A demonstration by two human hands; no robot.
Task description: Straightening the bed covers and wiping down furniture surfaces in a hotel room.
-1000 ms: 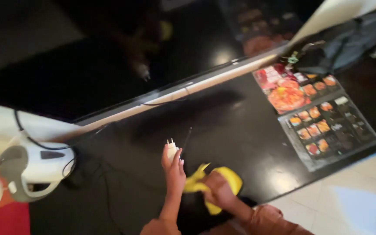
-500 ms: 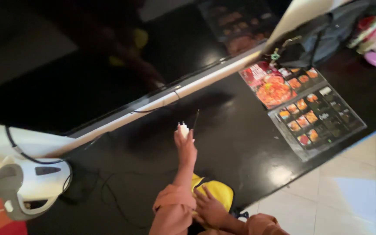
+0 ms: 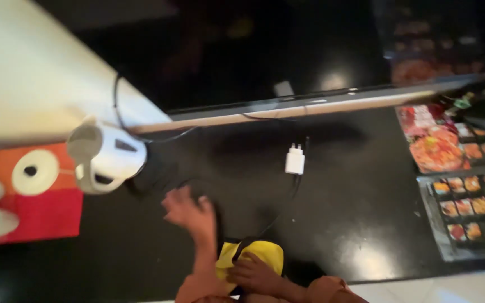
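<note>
One white kettle [image 3: 106, 159], lid open.

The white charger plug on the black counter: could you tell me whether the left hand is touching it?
Apart. The head view shows the white charger plug lying alone, with bare black counter between it and the left hand.

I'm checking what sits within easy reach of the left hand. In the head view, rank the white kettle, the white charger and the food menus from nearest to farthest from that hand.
From the left hand:
1. Kettle, up and to its left.
2. Charger, up and to its right on the black counter.
3. Menus, far right edge.
</note>
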